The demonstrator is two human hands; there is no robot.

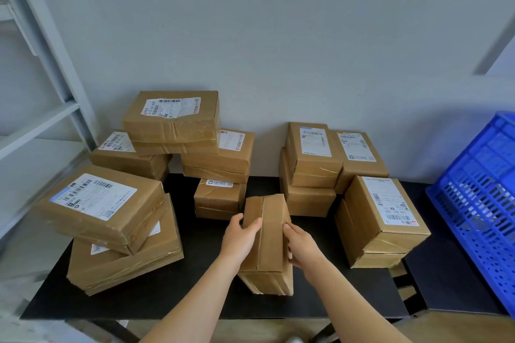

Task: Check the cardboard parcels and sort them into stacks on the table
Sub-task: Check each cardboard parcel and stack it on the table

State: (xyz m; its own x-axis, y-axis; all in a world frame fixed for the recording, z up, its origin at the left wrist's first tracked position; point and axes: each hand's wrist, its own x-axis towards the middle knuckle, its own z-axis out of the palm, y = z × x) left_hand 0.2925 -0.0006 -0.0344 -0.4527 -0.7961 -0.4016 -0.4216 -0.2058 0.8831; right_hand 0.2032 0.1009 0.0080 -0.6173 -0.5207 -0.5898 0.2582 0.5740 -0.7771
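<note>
Both hands gripped one plain parcel (269,242) between them. The left hand (239,239) clasped its left side with the thumb laid on the upper face, and the right hand (302,248) clasped its right side with fingers curled round the edge. That parcel stood on end, tilted, over the middle of the black table (195,292) near its front edge (whether its lower end touched the top could not be told).

At the front left corner a large labelled parcel (97,206) lay askew on a flat parcel (133,264). Along the back edge, left of centre, a top parcel (172,120) bridged two others, a left parcel (128,156) and a taped parcel (220,156), and the taped one sat on a small parcel (217,200).

Right of centre at the back edge, an upper parcel (315,153) rested on a lower parcel (306,195), with a back parcel (359,159) just beside them against the wall. A tilted parcel (381,220) stood near the right edge.

A blue crate (479,203) sat beyond the table's right edge, and a grey shelf rack (41,64) stood off its left side.
</note>
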